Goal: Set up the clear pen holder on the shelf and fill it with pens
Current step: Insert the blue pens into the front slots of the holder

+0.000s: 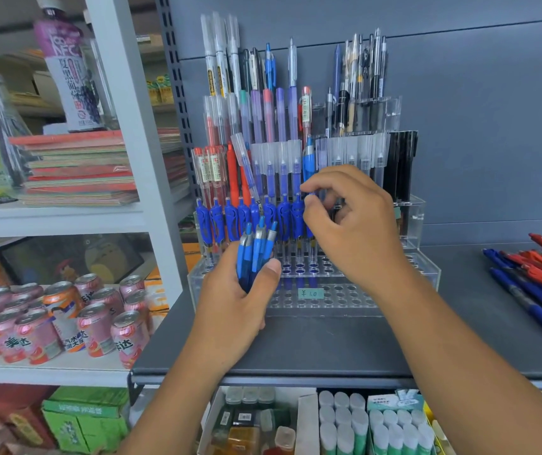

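Note:
A clear tiered pen holder (345,298) stands on the dark shelf (312,349), its upper tiers packed with pens and its lower rows partly bare holes. My left hand (233,310) grips a bundle of blue pens (254,251) upright in front of the holder's left side. My right hand (351,221) pinches one blue pen (309,165) between thumb and fingertips, upright over the row of blue pens (246,221) in the second tier. Its lower end is hidden behind my fingers.
Loose red and blue pens (535,280) lie on the shelf at the right. A white rack at the left carries notebooks (79,165), bottles and pink cans (49,323). Glue sticks (378,425) and boxes fill the shelf below.

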The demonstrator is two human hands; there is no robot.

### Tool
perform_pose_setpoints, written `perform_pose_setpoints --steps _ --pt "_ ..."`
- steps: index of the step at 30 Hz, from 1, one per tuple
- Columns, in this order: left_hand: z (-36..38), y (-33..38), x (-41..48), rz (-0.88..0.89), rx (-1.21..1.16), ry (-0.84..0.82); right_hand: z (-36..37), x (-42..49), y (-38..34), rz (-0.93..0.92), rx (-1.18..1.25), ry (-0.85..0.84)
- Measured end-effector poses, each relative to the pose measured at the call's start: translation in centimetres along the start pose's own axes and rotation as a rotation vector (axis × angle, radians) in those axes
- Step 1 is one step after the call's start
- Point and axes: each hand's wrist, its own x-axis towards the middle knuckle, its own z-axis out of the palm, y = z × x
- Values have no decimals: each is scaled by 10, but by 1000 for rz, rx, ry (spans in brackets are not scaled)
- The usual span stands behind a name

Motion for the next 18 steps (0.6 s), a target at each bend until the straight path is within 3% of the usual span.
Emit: perform_pose_setpoints --steps 4,18 --pt "1 -1 -1 33 75 9 0 -4 -5 26 142 -12" --pt "1 0 -3 26 -34 11 0 -8 -9 90 218 -519"
